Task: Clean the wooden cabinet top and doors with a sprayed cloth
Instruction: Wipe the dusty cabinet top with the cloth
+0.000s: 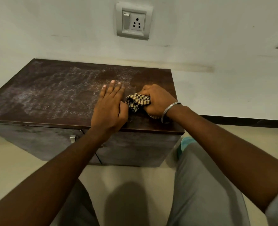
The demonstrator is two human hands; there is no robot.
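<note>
A low dark wooden cabinet stands against the wall; its top (53,95) carries a pale dusty film over the left and middle, while the right end looks darker. My right hand (156,100) grips a bunched beige-and-black checked cloth (137,101) and holds it down on the right part of the top. My left hand (109,105) lies flat on the top just left of the cloth, fingers straight, thumb touching the cloth's edge. Below the top, the two doors (135,149) show, smeared grey, with a small metal handle (72,138) on the left door.
A wall plate with a switch and socket (134,21) sits above the cabinet. Beige floor surrounds it, with a dark skirting strip (241,119) on the right. My knees in grey trousers (200,185) are close to the cabinet front. No spray bottle is in view.
</note>
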